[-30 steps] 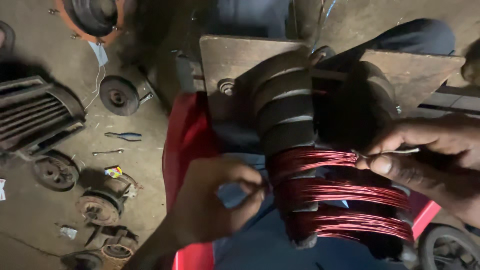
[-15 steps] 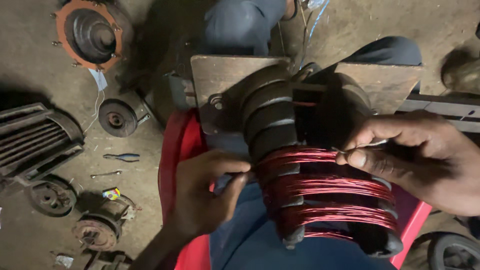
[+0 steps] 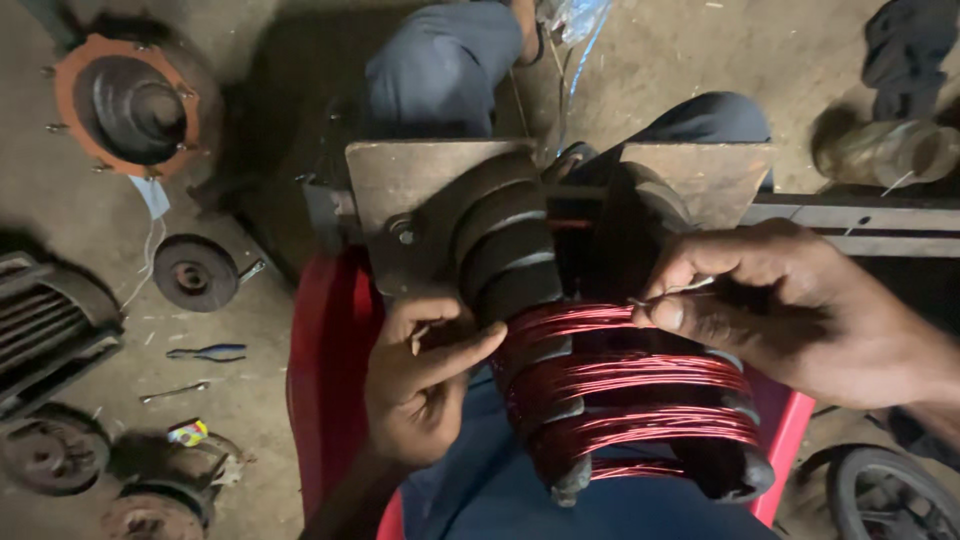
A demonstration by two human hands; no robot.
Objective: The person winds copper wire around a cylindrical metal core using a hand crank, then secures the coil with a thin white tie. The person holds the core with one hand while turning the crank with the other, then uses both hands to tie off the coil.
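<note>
A dark stepped winding former [image 3: 505,235] with metal end plates sits over my lap above a red stool [image 3: 330,370]. Three bundles of red copper wire [image 3: 620,375] are wound around its lower steps. My left hand [image 3: 420,385] rests against the former's left side, thumb touching the top coil. My right hand [image 3: 790,310] pinches a thin pale strip or wire end [image 3: 675,292] at the upper coil's right side.
On the dirt floor at the left lie an orange-rimmed motor end cover [image 3: 130,105], a round pulley [image 3: 195,272], a finned motor housing [image 3: 45,330], blue-handled pliers [image 3: 205,352] and several round parts. A metal bar [image 3: 850,220] extends at the right.
The view has shifted, bringing the former lower and more central. My left hand has moved up against the coil's left side. My right hand still pinches the strip at the top coil.
</note>
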